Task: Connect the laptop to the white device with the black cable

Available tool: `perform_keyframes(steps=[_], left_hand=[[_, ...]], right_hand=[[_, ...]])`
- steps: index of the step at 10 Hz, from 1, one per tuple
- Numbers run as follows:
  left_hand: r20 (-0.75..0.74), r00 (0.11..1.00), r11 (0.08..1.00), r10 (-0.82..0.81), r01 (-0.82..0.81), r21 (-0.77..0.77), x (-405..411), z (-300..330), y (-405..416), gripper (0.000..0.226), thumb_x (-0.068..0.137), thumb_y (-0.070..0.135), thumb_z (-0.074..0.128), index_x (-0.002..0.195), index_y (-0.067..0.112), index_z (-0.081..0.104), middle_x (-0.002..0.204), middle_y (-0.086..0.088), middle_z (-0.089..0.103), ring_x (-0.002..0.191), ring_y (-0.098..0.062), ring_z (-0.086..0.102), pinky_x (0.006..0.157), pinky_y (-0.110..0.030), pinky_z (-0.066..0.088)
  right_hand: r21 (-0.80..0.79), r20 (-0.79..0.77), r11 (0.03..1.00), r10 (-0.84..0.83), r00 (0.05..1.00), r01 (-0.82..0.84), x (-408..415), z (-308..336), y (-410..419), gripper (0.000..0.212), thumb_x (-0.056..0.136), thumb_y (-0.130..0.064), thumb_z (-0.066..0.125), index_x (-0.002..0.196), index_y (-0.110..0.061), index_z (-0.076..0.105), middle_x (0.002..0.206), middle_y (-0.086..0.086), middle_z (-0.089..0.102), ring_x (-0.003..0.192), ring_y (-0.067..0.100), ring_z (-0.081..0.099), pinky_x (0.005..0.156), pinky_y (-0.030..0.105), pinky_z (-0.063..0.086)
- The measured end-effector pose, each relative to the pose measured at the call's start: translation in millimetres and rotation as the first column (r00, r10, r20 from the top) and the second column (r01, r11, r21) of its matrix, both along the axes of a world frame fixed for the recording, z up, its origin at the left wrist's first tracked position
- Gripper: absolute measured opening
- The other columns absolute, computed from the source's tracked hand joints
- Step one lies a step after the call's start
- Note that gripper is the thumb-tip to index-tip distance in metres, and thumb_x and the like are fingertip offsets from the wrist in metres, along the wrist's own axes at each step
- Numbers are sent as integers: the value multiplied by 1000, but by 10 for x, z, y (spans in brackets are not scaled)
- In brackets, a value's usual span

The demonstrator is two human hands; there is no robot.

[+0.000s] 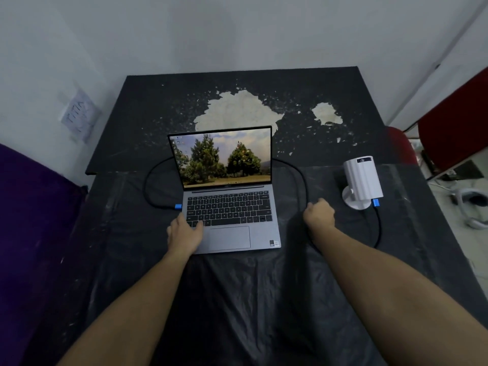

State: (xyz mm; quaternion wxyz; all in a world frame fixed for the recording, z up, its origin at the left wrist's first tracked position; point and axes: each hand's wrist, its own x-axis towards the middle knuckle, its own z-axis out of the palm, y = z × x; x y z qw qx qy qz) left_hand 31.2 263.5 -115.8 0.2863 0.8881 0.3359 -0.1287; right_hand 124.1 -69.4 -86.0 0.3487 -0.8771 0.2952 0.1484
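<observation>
A grey laptop (232, 215) stands open on the black table, its screen showing trees. A black cable (148, 188) loops behind the laptop; one blue plug (178, 206) sits at the laptop's left side, the other blue plug (376, 202) at the base of the white device (363, 178) on the right. My left hand (184, 233) rests flat on the laptop's lower left corner, fingers apart. My right hand (319, 215) is curled into a fist on the table between laptop and device, at the cable; whether it grips the cable is hidden.
The table (343, 143) has worn pale patches at the back and a plastic sheet over the front. A purple seat (31, 207) is at the left, a red chair (454, 133) and a white headset (472, 210) on the floor at the right.
</observation>
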Motion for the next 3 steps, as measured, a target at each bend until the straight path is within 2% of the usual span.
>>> perform_keyframes(steps=[2,3], left_hand=[[71,984,985,-161,156,74,166,526,2,74,96,51,49,152,8,28,157,-14,31,142,-34,26,113,-47,30],[123,962,965,-245,230,126,369,1032,-23,75,97,55,46,154,10,25,159,-11,26,144,-32,21,113,-47,30]], right_hand=[[-56,6,992,112,994,-111,-266,449,153,44,96,-23,47,137,-8,52,143,18,51,129,38,50,104,43,40],[-85,63,982,173,983,-168,-291,845,298,47,94,-21,47,140,-11,51,144,14,52,130,35,50,104,43,38]])
